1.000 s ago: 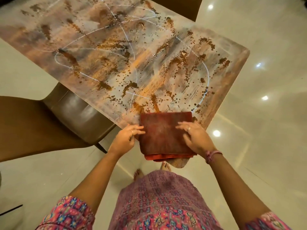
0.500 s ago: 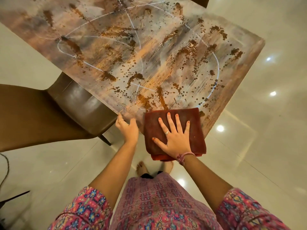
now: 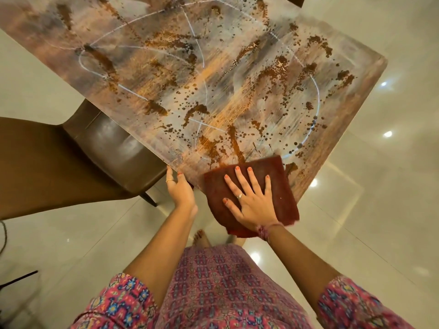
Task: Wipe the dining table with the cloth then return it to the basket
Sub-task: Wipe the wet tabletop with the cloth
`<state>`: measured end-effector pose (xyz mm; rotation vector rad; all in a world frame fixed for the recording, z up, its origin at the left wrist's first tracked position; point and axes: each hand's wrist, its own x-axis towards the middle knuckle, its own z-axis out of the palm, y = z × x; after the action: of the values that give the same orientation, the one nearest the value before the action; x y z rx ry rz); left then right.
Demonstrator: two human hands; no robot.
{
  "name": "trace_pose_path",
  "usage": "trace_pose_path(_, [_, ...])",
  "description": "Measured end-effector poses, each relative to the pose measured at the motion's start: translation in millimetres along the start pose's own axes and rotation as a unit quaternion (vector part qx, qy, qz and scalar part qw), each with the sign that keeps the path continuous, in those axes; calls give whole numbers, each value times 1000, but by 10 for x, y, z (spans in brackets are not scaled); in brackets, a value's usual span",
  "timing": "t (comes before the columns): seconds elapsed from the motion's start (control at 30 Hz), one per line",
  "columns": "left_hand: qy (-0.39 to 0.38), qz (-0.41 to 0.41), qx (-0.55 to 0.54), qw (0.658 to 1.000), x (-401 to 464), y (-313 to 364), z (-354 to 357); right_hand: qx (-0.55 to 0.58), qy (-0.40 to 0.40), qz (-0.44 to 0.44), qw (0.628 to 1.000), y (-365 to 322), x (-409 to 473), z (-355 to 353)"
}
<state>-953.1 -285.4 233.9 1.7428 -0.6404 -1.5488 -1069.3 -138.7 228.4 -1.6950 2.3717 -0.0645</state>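
A folded dark red cloth (image 3: 280, 184) lies on the near corner of the dining table (image 3: 213, 74), partly hanging over the corner. My right hand (image 3: 249, 200) presses flat on the cloth with its fingers spread. My left hand (image 3: 179, 188) rests against the table's near left edge beside the cloth, fingers straight along the edge. The tabletop has a brown and grey splashed pattern with white lines. No basket is in view.
A brown leather chair (image 3: 71, 160) stands tucked under the table's left side. Glossy pale floor tiles (image 3: 380, 210) with light reflections surround the table. A dark chair back (image 3: 294, 0) shows at the far top edge.
My right hand went from holding the cloth's edge to pressing flat on top of it. My left hand let go of the cloth and moved left to the table edge.
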Motion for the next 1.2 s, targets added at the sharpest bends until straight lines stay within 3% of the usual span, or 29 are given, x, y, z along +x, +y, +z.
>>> trace_pose_path(0.17, [-4,-6,-21,1000,4,-1,15,1,-9,-24,1000,97,837,-154])
trace_pose_path(0.33, [-4,-19,-30,999,57,-49,-9,15,-4,35,999,142,1401,-282])
trace_pose_path(0.67, [31,-38,-43,998,71,-36,15,10,13,25,1000,-30,-95,92])
trace_pose_path(0.83, [25,-46,-45,998,94,-69,7,4,-25,14,1000,354,-41,-45])
trace_pose_path(1.07, [38,-50,-63,996,51,-56,26,33,11,189,981,1375,942,-444])
trace_pose_path(1.2, [65,-41,-72,994,-18,-28,131,44,35,263,963,1124,1114,-420])
